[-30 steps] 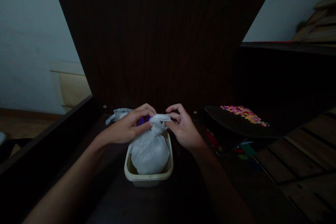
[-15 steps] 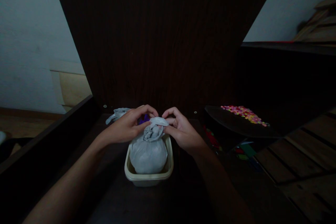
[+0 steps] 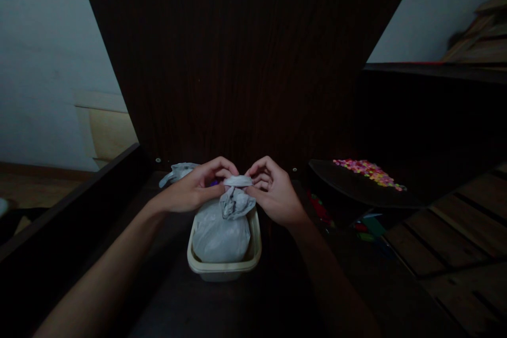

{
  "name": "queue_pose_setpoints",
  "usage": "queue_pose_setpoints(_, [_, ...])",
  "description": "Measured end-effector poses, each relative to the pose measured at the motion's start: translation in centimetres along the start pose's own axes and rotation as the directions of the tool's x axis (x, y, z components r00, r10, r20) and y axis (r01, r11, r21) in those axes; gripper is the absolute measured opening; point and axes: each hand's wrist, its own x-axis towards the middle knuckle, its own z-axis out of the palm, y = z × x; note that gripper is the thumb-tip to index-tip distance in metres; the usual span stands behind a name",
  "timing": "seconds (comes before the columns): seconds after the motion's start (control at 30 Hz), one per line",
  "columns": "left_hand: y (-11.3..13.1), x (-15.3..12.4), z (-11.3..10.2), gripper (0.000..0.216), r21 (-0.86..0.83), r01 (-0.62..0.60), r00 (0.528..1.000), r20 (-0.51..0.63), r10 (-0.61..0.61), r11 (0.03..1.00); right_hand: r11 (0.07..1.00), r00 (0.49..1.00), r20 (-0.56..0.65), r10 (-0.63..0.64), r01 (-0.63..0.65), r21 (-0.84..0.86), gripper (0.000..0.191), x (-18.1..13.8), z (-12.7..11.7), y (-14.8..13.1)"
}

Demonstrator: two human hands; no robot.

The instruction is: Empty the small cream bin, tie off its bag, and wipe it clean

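Note:
A bulging, whitish plastic bag [image 3: 221, 235] sits in a cream rectangular tub [image 3: 224, 268]. Its gathered neck is twisted up, with crumpled ends hanging toward me. My left hand [image 3: 202, 187] pinches the left side of the gathered plastic between thumb and fingers. From the right, my right hand [image 3: 277, 193] pinches the same neck, fingertips close to those of the left. What the bag contains is hidden. Behind my left hand lies another pale, crumpled plastic bag [image 3: 180, 171], and a bit of something purple shows under the fingers.
The tub stands on a dark wooden surface [image 3: 166, 296] against a tall dark panel [image 3: 245, 63]. A raised dark edge [image 3: 75, 190] runs along the left. To the right, a rounded dark shelf [image 3: 328, 182] carries small pink and yellow flower-like pieces [image 3: 368, 171].
Both hands have kept their pinch on the bag's neck. The crumpled ends have shifted slightly down and right, and the plastic between my fingers now looks like a narrower band.

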Motion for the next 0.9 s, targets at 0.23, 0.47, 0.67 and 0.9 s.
queue_pose_setpoints(0.23, [-0.2, 0.1, 0.8, 0.031, -0.174, 0.128, 0.991, 0.056, -0.12, 0.976, 0.976, 0.997, -0.054, -0.05, 0.037, -0.214, 0.014, 0.1, 0.6, 0.6])
queue_pose_setpoints(0.47, [0.3, 0.8, 1.2, 0.023, -0.09, 0.0, 0.987, -0.16, -0.015, 0.996, 1.0, 0.999, 0.039, -0.03, 0.03, -0.01, 0.017, -0.8, -0.4, -1.3])
queue_pose_setpoints(0.67, [0.3, 1.0, 1.9, 0.025, 0.074, 0.02, 0.958, -0.285, 0.002, 0.997, 0.913, 0.98, 0.119, -0.162, 0.195, -0.359, 0.054, -1.9, 0.0, -2.6])
queue_pose_setpoints(0.9, [0.0, 0.3, 2.1, 0.026, 0.217, 0.04, 0.952, -0.305, 0.029, 0.975, 0.926, 0.974, 0.08, -0.213, 0.228, -0.301, 0.01, -0.9, -0.4, -1.7])
